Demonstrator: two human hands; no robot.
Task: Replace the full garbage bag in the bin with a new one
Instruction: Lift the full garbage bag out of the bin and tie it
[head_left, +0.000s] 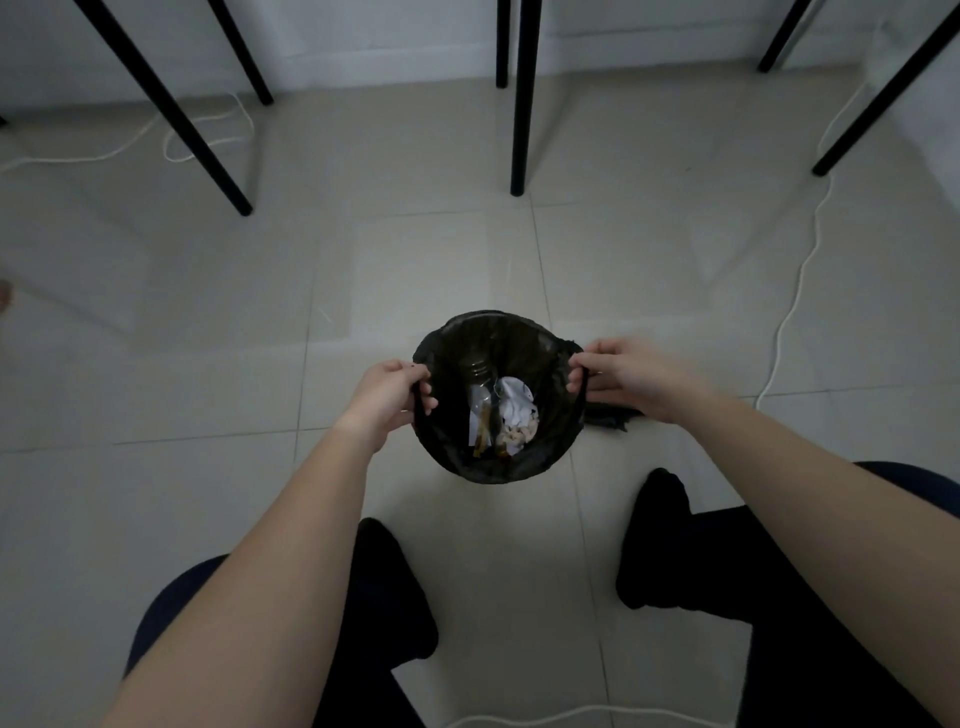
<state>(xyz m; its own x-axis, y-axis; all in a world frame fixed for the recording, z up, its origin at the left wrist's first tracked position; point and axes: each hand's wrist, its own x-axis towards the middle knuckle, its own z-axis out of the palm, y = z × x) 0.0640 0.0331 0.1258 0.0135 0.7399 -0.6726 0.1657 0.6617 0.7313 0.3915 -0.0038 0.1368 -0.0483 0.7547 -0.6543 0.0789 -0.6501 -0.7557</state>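
A small round bin (498, 318) stands on the tiled floor, lined with a black garbage bag (524, 358). Inside the bag lie a clear plastic bottle (480, 384) and crumpled white paper (517, 410). My left hand (389, 395) pinches the bag's edge at the bin's left side. At the right side my right hand (623, 371) grips the bag's edge. A crumpled piece of black plastic (615, 415) lies on the floor under my right hand, beside the bin.
Black table legs (522, 104) stand beyond the bin, with more legs at far left (171, 109) and far right (883, 93). White cables (795, 291) run over the floor on the right and far left. My dark-socked feet (652, 540) rest close to the bin.
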